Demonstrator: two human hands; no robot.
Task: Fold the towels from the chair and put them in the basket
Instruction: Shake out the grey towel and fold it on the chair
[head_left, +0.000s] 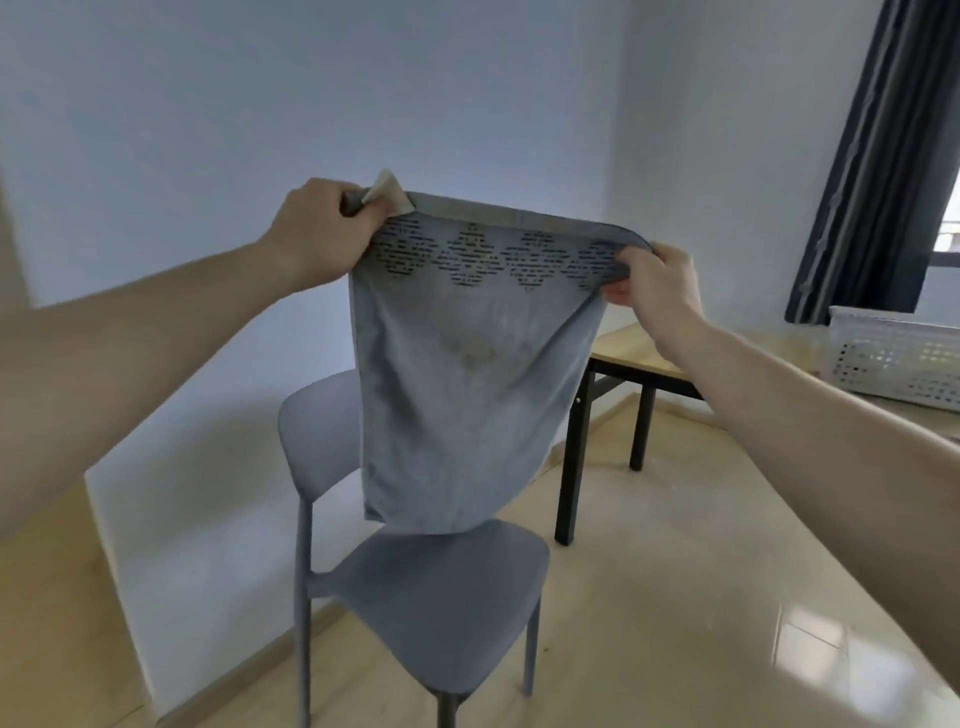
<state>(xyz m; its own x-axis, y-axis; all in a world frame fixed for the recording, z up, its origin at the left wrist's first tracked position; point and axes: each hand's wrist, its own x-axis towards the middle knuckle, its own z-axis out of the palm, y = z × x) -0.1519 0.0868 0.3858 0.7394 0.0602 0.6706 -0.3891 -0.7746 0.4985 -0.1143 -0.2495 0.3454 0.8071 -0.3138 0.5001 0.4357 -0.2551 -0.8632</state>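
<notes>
One table (631, 358) stands at right; one chair (441, 597) sits below; one towel (467, 389) hangs long axis downward from its top edge over the seat; one basket (893, 364) lies rightward, nearer the right hand (657, 291); it and the left hand (322, 228) each pinch a top corner.

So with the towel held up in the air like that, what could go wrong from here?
The towel hangs only from the pinches of the left hand and right hand at its top corners; a slipped corner could drop it onto the chair or the floor. The basket sits off to the right on the table, so the folded towel may come undone while carried there.
</notes>
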